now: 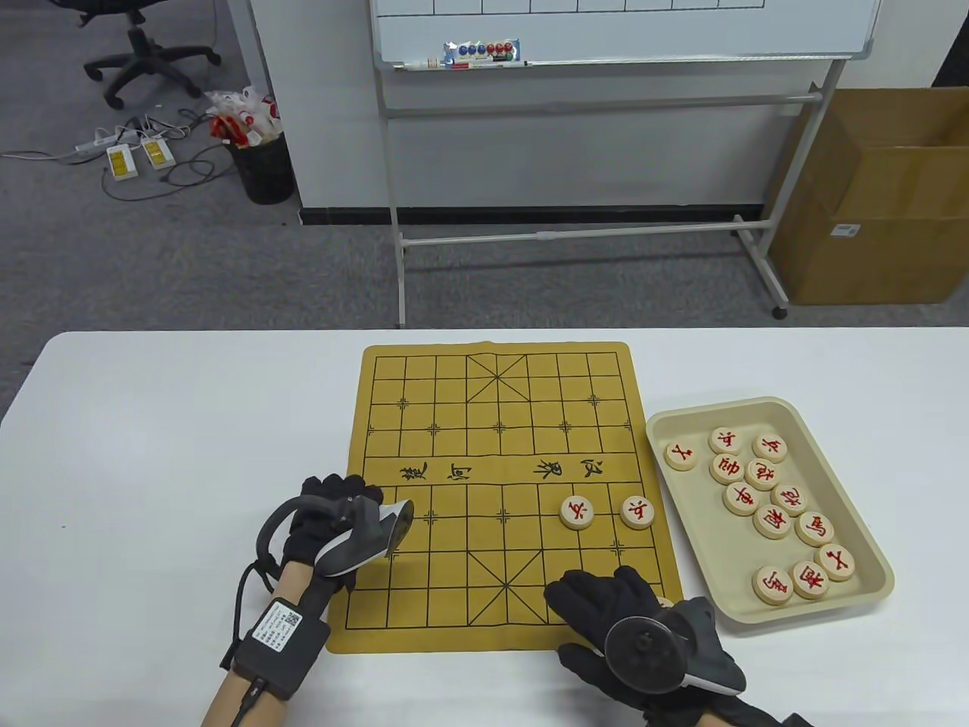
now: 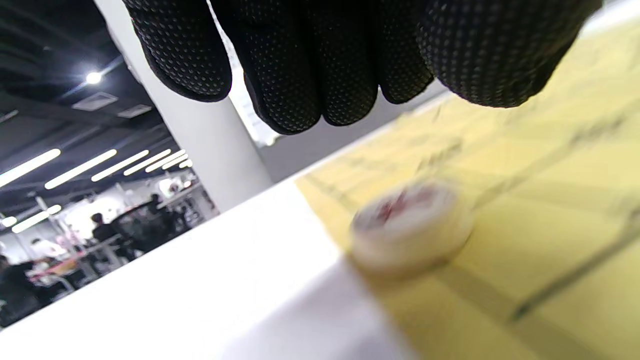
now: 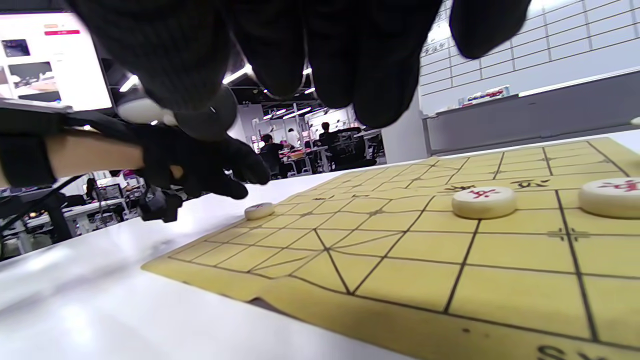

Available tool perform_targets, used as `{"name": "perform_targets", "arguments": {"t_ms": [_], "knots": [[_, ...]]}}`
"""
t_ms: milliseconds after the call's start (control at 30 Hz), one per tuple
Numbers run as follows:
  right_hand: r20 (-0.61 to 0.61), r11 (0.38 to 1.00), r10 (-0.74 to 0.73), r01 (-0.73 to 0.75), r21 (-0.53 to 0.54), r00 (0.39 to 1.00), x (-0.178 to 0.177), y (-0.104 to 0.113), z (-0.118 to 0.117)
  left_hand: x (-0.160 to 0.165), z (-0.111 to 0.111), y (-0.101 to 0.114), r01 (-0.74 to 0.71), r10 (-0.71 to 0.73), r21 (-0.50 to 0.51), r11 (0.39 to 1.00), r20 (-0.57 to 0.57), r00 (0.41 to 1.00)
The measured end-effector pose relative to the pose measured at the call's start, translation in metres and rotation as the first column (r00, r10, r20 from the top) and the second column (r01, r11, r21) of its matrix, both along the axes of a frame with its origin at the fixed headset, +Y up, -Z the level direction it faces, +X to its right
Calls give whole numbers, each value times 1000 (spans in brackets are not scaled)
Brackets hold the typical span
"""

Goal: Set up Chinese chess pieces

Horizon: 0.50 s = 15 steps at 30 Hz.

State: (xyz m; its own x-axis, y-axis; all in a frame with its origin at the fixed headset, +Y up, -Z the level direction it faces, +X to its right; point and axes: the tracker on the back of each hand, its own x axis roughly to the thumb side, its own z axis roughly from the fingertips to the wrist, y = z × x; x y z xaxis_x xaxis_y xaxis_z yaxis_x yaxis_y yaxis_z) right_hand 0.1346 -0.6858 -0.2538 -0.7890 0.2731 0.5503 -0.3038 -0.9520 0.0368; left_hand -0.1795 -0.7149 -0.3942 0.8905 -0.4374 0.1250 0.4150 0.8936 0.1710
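My left hand (image 1: pixel 333 515) is over the left edge of the yellow board (image 1: pixel 500 424), and its fingers (image 2: pixel 300 65) hang loose and hold nothing. Just under my fingertips, a round piece (image 2: pixel 410 225) with red writing lies flat on the board's left edge, right where the board meets the white table (image 1: pixel 166 454). My fingers are close above it but do not touch it. My right hand (image 1: pixel 628 613) is over the near right corner of the board. Its fingers are spread out and a bit bent. A bit of a pale piece (image 1: pixel 665 603) peeks out from under that hand, but I cannot tell if I am holding it. Two more pieces, one (image 1: pixel 577 513) and another (image 1: pixel 637 513), sit side by side on the right part of the board, a little past my right hand. The tan tray (image 1: pixel 757 409) is on the table just beside the board's right edge, with many more pieces lying in it.
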Motion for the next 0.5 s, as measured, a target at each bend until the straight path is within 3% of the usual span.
{"name": "perform_targets", "arguments": {"t_ms": [133, 200, 333, 500], "knots": [[50, 999, -42, 41, 20, 998, 5, 1, -4, 29, 28, 33, -174, 168, 36, 984, 119, 979], [80, 997, -71, 68, 39, 994, 9, 1, -6, 47, 48, 43, -260, 257, -3, 966, 157, 954], [106, 990, -134, 128, 60, 985, 16, 1, -10, 75, 80, 46, -407, 420, -106, 907, 228, 878], [123, 987, -161, 157, 44, 979, 19, -3, -14, 95, 109, 40, -474, 512, -192, 859, 301, 805]]}}
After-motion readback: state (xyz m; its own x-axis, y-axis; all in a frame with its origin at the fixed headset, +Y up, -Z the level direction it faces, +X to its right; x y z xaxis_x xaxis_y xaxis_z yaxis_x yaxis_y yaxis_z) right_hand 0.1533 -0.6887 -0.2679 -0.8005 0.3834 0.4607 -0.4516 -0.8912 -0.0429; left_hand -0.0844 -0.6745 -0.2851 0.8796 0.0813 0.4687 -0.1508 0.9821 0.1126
